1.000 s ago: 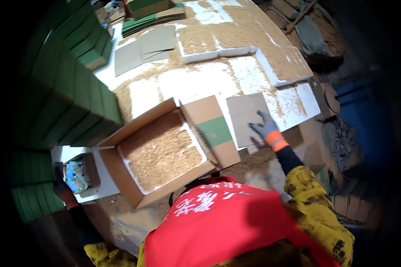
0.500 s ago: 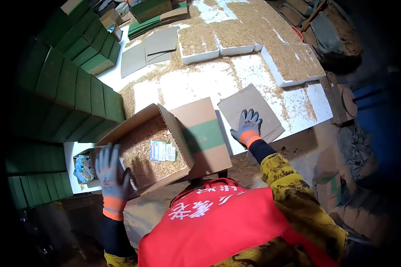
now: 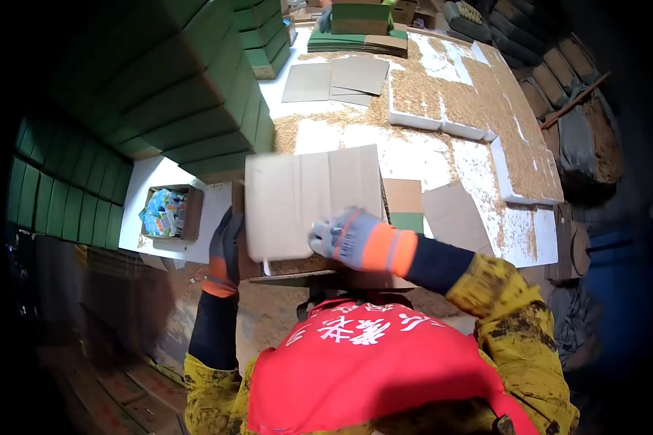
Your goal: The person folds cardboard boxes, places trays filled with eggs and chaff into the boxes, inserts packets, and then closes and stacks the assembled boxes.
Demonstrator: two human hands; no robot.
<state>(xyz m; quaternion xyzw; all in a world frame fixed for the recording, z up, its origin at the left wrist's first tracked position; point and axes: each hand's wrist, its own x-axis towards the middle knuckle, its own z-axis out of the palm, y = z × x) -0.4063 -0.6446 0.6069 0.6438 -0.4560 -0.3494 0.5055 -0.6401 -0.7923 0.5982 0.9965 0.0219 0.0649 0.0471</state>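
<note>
A plain cardboard sheet (image 3: 308,199) lies over the open top of a cardboard box (image 3: 297,277), hiding nearly all of its inside. My right hand (image 3: 352,238), in a grey and orange glove, is closed at the sheet's near right part, slightly blurred. At the box's left side my left hand (image 3: 226,250) is wrapped on the wall, its fingertips partly hidden. Right of the box shows a flap with a green band (image 3: 405,203). Another cardboard sheet (image 3: 457,217) rests on the white table (image 3: 526,235) beyond it.
Tall stacks of green boxes (image 3: 218,94) stand on the left. A small box of colourful packets (image 3: 167,212) sits nearby. White trays of brown flakes (image 3: 479,109) and loose grey sheets (image 3: 334,78) lie farther back. Another person's gloved hand (image 3: 325,18) is by a green box (image 3: 359,18).
My right hand has brought a cardboard sheet leftward onto the box, covering the flakes and packets seen inside before. My left hand has shifted along the box's left side. The view has turned left.
</note>
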